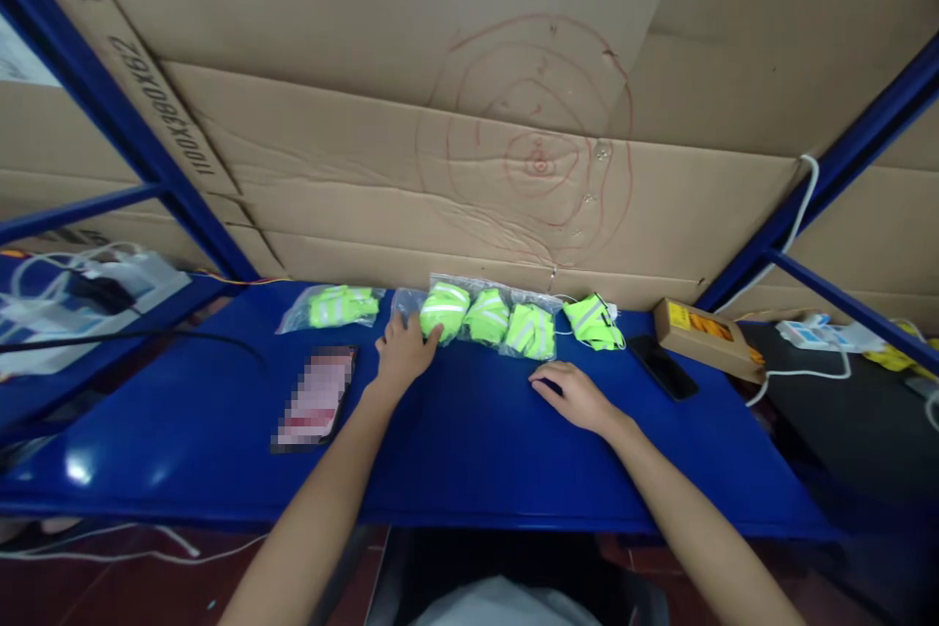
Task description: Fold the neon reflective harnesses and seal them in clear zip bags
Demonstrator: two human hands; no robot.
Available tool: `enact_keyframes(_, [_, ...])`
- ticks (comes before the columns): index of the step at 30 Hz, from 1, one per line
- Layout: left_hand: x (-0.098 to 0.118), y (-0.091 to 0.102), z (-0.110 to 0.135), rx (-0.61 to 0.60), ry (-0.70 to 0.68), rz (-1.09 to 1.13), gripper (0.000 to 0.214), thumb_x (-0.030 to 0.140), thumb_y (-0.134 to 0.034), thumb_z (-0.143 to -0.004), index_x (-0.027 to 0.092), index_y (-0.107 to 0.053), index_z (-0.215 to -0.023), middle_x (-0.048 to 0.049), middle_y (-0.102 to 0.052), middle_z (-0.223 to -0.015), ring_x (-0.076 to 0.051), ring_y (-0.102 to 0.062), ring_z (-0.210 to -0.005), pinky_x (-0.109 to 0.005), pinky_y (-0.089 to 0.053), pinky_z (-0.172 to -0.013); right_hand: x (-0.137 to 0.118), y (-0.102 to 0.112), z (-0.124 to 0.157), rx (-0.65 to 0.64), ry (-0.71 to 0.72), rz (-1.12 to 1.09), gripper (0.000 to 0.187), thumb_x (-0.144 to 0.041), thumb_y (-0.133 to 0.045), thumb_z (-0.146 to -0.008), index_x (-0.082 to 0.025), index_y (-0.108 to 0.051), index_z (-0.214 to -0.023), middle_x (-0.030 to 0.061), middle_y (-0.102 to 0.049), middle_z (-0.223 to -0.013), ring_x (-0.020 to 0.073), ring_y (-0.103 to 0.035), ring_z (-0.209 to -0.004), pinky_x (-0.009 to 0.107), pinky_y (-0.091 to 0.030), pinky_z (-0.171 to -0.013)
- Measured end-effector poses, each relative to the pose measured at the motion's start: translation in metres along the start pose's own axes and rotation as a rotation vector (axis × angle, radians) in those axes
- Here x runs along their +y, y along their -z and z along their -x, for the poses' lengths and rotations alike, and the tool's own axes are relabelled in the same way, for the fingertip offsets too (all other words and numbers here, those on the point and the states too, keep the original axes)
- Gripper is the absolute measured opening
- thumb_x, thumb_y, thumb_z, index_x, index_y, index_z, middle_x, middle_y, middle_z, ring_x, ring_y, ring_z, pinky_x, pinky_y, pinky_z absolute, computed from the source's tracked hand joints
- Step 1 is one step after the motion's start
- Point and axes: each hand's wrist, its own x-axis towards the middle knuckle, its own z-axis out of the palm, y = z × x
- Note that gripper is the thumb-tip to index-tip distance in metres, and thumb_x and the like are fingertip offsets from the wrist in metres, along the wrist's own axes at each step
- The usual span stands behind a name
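Head view: right hand (576,396) is lying half-open on the blue table (469,460); left hand (406,352), fingers loosely spread, is touching a bagged bundle (446,303), which is showing neon green with silver stripes, sitting rumpled among similar bundles (532,331) before cardboard (352,166)

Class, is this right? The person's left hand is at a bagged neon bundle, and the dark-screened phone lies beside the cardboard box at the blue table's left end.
Wrong end: the head view shows the dark-screened phone beside the cardboard box at the right end of the blue table. The left hand is at a bagged neon bundle.
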Motion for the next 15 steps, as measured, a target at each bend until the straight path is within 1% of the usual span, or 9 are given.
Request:
enact_keyframes(2, [0.001, -0.001, 0.001, -0.013, -0.014, -0.022, 0.065, 0.051, -0.045, -0.103, 0.007, -0.048, -0.151, -0.0310, -0.040, -0.159, -0.046, -0.041, -0.147, -0.063, -0.040, -0.113, -0.001, 0.000, 0.000, 0.003, 0.018, 0.007, 0.020, -0.032, -0.055, -0.106, -0.026, -0.073, -0.112, 0.0049, -0.078, -0.113, 0.0206, -0.074, -0.105, 0.037, -0.055, -0.098])
enact_keyframes(5, [0.001, -0.002, 0.002, -0.024, -0.020, -0.053, 0.066, 0.052, -0.043, -0.103, 0.008, -0.047, -0.152, -0.0304, -0.042, -0.158, -0.046, -0.043, -0.145, -0.062, -0.041, -0.111, -0.003, -0.001, 0.001, 0.011, 0.036, 0.026, 0.019, -0.031, -0.055, -0.106, -0.026, -0.073, -0.109, 0.0038, -0.078, -0.111, 0.0196, -0.074, -0.103, 0.035, -0.055, -0.097])
enact_keyframes(8, [0.001, -0.002, 0.003, -0.024, -0.033, -0.080, 0.067, 0.053, -0.042, -0.103, 0.008, -0.046, -0.153, -0.0300, -0.042, -0.158, -0.046, -0.045, -0.144, -0.060, -0.043, -0.111, -0.005, -0.001, 0.002, 0.048, 0.022, 0.070, 0.018, -0.031, -0.055, -0.106, -0.027, -0.073, -0.107, 0.0018, -0.078, -0.108, 0.0182, -0.074, -0.101, 0.032, -0.055, -0.096])
enact_keyframes(9, [0.001, -0.002, 0.004, -0.022, -0.039, -0.088, 0.067, 0.053, -0.042, -0.103, 0.008, -0.045, -0.153, -0.0301, -0.043, -0.157, -0.046, -0.045, -0.144, -0.060, -0.043, -0.110, -0.005, 0.000, 0.002, 0.079, -0.001, 0.097, 0.020, -0.032, -0.054, -0.106, -0.027, -0.073, -0.108, 0.0024, -0.078, -0.108, 0.0186, -0.073, -0.102, 0.032, -0.056, -0.095])
enact_keyframes(11, [0.001, -0.002, 0.006, -0.016, -0.051, -0.102, 0.068, 0.052, -0.041, -0.103, 0.006, -0.045, -0.152, -0.0310, -0.043, -0.156, -0.046, -0.046, -0.143, -0.059, -0.044, -0.109, -0.001, 0.005, 0.000, 0.171, -0.083, 0.175, 0.025, -0.030, -0.047, -0.108, -0.025, -0.071, -0.113, 0.0064, -0.076, -0.112, 0.0209, -0.071, -0.107, 0.034, -0.055, -0.097])
enact_keyframes(13, [0.002, -0.002, 0.009, -0.011, -0.059, -0.113, 0.068, 0.051, -0.042, -0.103, 0.004, -0.045, -0.151, -0.0321, -0.043, -0.155, -0.047, -0.047, -0.142, -0.060, -0.045, -0.108, 0.009, 0.014, -0.005, 0.263, -0.192, 0.278, 0.031, -0.029, -0.042, -0.108, -0.020, -0.068, -0.121, 0.0126, -0.072, -0.121, 0.0256, -0.066, -0.117, 0.040, -0.052, -0.104])
enact_keyframes(15, [0.004, -0.002, 0.010, -0.009, -0.066, -0.120, 0.068, 0.051, -0.043, -0.103, 0.003, -0.045, -0.151, -0.0325, -0.044, -0.155, -0.048, -0.047, -0.141, -0.061, -0.046, -0.107, 0.023, 0.024, -0.013, 0.314, -0.298, 0.387, 0.036, -0.028, -0.041, -0.106, -0.015, -0.063, -0.132, 0.0185, -0.066, -0.133, 0.0320, -0.059, -0.128, 0.048, -0.046, -0.110])
